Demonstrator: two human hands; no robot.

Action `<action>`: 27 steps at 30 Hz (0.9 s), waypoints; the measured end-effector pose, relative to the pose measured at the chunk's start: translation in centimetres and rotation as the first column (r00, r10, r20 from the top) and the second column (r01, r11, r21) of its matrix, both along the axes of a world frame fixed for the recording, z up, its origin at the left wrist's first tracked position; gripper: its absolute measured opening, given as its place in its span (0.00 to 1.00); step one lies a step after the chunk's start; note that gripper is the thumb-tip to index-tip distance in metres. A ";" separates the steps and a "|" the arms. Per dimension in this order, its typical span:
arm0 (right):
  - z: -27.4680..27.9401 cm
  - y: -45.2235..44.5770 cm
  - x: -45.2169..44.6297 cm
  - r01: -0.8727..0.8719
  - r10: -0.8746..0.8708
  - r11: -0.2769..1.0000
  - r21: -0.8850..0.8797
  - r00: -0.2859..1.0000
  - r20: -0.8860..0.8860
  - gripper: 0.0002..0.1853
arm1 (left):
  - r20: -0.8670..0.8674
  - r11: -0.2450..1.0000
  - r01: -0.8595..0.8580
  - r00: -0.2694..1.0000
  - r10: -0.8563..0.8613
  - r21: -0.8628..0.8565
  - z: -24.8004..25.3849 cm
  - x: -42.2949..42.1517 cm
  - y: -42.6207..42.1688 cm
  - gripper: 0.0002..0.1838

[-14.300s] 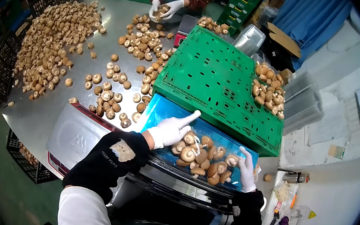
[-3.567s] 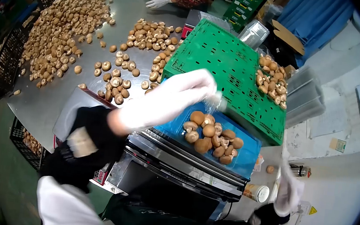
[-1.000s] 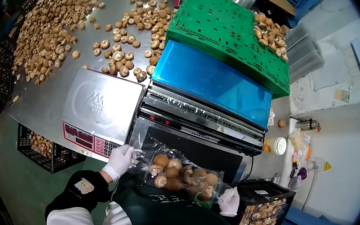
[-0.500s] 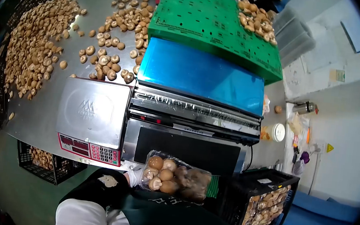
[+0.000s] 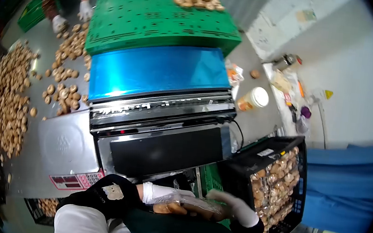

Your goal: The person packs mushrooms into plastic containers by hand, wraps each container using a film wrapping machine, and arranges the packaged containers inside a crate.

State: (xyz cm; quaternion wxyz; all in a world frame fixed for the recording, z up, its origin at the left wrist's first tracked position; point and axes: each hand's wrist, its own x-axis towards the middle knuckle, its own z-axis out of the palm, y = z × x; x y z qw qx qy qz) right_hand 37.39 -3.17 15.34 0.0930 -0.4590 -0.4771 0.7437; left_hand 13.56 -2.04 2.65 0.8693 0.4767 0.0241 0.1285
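Note:
A film-wrapped pack of mushrooms (image 5: 170, 208) lies low in front of my body, tilted so that it shows mostly edge-on. My left hand (image 5: 168, 194), in a white glove, is closed on the pack along its upper side. At the pack's other end is my right hand (image 5: 236, 207), also gloved. Motion smears its fingers, and whether it touches the pack cannot be made out. Just beyond both hands stands the wrapping machine (image 5: 168, 151) with its black plate and blue cover.
A black crate (image 5: 260, 159) of wrapped mushroom packs stands at my right. Left are a scale (image 5: 68, 142) and a mushroom heap (image 5: 6, 100). A green crate (image 5: 160, 21) sits behind the machine, near a cup (image 5: 255, 99). Another person's gloved hand (image 5: 60, 24) is among mushrooms.
My view has turned to the right. The pack, earlier showing its broad mushroom side, is now tipped and nearer my body. My right hand has become visible beside it.

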 end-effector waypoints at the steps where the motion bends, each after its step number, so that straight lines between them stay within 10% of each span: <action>1: 0.0 -1.0 0.4 -0.221 0.220 0.961 0.169 0.975 0.025 0.33 | 0.005 0.999 0.045 0.999 -0.045 0.011 0.3 0.5 0.4 0.18; 4: 2.4 -1.1 -1.3 -0.134 0.096 0.947 0.291 0.986 0.139 0.36 | -0.195 0.700 0.121 0.915 -0.354 -0.704 3.3 2.9 1.2 0.16; 6: 3.0 0.1 -2.6 -0.141 0.130 0.846 0.514 0.990 0.059 0.36 | 0.121 0.814 0.402 0.913 -0.389 -0.419 1.4 4.4 1.8 0.17; 9: 4.0 0.9 -3.0 -0.300 0.261 0.746 0.595 0.953 0.153 0.30 | -0.380 0.794 0.260 0.769 -0.515 -0.549 6.6 7.0 3.7 0.12; 13: 3.4 -1.6 2.7 0.035 -0.077 0.784 0.620 0.996 0.041 0.23 | 0.210 0.456 0.647 0.688 -0.695 -0.610 1.4 13.0 2.0 0.14; 15: 3.4 -4.6 7.8 0.579 -0.605 0.558 0.595 0.774 -0.186 0.22 | -0.096 0.846 0.525 0.841 -0.533 -0.095 -4.4 14.3 -0.7 0.24; 16: 5.9 -5.6 9.0 0.830 -0.885 0.335 0.446 0.439 -0.152 0.23 | -0.272 0.800 0.511 0.759 -0.592 -0.314 -0.9 14.8 0.9 0.25; 17: 4.3 -6.5 12.6 0.712 -0.915 0.128 0.690 0.353 -0.195 0.22 | -0.413 0.737 0.432 0.628 -0.660 -0.521 2.6 15.1 2.5 0.25; 18: 1.5 -8.5 19.0 0.882 -0.958 -0.149 0.447 -0.017 -0.287 0.21 | -0.497 0.812 0.426 0.643 -0.582 -0.400 2.3 15.0 2.8 0.25; 21: -1.0 -13.3 28.1 0.933 -0.894 -0.351 0.082 -0.308 -0.325 0.22 | -0.604 0.869 0.243 0.639 -0.477 -0.431 0.5 13.8 4.1 0.22; 27: -7.0 -16.8 41.4 0.933 -0.930 -0.344 0.109 -0.322 -0.179 0.25 | -0.719 0.916 0.013 0.616 -0.323 -0.400 -2.1 10.4 6.2 0.17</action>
